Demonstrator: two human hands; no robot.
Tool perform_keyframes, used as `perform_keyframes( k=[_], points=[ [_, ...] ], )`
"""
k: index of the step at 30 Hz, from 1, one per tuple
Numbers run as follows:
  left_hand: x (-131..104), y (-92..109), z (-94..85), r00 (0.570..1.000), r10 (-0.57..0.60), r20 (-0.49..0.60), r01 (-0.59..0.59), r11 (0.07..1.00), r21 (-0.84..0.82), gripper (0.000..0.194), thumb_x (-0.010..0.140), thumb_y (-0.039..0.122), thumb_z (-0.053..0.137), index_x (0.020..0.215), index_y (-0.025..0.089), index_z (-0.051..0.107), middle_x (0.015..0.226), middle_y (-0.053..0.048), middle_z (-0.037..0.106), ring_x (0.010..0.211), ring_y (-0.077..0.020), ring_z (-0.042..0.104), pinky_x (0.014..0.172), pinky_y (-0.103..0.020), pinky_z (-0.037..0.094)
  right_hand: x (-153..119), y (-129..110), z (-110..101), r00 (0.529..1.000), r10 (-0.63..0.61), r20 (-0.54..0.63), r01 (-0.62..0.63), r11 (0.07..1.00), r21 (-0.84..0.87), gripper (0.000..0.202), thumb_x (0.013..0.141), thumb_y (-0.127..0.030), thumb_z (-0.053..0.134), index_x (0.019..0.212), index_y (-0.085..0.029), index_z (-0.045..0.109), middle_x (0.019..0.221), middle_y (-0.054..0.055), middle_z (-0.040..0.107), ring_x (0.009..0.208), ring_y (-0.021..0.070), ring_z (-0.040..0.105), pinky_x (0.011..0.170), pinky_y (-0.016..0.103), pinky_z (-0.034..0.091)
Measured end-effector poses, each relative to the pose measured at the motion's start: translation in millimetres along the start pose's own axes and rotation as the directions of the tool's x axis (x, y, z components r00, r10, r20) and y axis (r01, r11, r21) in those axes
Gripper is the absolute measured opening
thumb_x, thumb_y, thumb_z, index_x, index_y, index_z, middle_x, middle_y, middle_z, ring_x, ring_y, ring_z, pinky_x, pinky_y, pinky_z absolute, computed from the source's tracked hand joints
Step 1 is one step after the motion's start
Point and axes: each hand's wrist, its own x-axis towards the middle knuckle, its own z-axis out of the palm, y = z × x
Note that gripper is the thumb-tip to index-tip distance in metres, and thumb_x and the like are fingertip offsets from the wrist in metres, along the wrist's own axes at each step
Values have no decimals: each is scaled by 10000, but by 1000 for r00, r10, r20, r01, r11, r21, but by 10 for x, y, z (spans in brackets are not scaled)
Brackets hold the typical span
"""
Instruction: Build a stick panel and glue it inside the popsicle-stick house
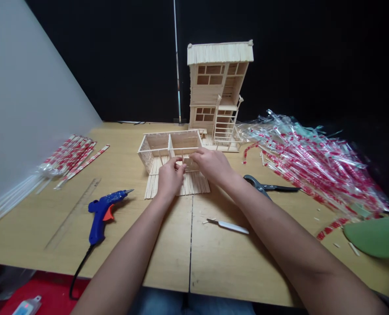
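Observation:
An open-topped house model (155, 142) made of thin wooden sticks sits mid-table on a stick floor (194, 186). At its front, my left hand (171, 177) is closed, thumb and fingertips pinched together by the front frame. Whatever those fingertips hold is too small to make out. My right hand (212, 164) is closed too, its fingertips at the right part of the front beam; its grip is partly hidden. Behind stands a taller two-storey stick house (207, 94) with a roof and ladder.
A blue glue gun (99, 216) and clear ruler (73, 214) lie left, near wrapped chopsticks (71, 155) and white glue sticks (17, 197). A craft knife (232, 227) lies in front. Scissors (263, 186), a wrapper pile (322, 170) and a green object (376, 236) are right.

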Motion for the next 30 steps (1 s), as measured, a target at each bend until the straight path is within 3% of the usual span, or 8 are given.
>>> perform_keyframes(
  k=[4, 9, 15, 22, 30],
  points=[
    [59, -31, 51, 999, -39, 12, 40, 995, -88, 204, 858, 260, 601, 1002, 149, 693, 616, 5, 653, 438, -120, 566, 451, -215, 428, -6, 7, 28, 1000, -23, -11, 23, 1000, 5, 284, 996, -212, 442, 1109, -197, 702, 1099, 101, 697, 847, 223, 689, 623, 290, 392],
    [55, -93, 110, 999, -43, -8, 42, 992, -120, 208, 852, 264, 597, 993, 146, 694, 601, 12, 643, 433, -104, 555, 433, -196, 445, 0, 55, 129, 994, -49, -98, 57, 995, 80, 292, 1000, -258, 454, 1124, -216, 715, 1046, 78, 715, 853, 216, 684, 613, 282, 381],
    [38, -154, 93, 998, -55, 25, 59, 979, -193, 231, 847, 272, 606, 1008, 140, 705, 633, 3, 663, 448, -97, 570, 445, -196, 490, 34, 124, 281, 976, 19, -218, 48, 954, 297, 283, 1005, -261, 482, 1096, -214, 746, 1072, 47, 748, 967, 181, 674, 764, 260, 427],
    [37, -108, 71, 995, -86, 45, 95, 960, -264, 220, 847, 227, 607, 1008, 122, 713, 618, 0, 664, 431, -87, 566, 425, -182, 487, 8, 115, 382, 951, 61, -302, 60, 926, 374, 255, 997, -252, 513, 1075, -198, 749, 1048, 48, 751, 976, 164, 666, 808, 247, 436],
    [81, -107, 97, 983, -158, 97, 182, 920, -348, 233, 850, 188, 618, 1054, 96, 686, 645, -18, 685, 429, -94, 593, 404, -192, 501, 27, 128, 403, 949, 53, -312, 80, 914, 397, 230, 982, -233, 543, 1041, -201, 764, 1024, 39, 766, 948, 156, 678, 801, 237, 439]
  ],
)
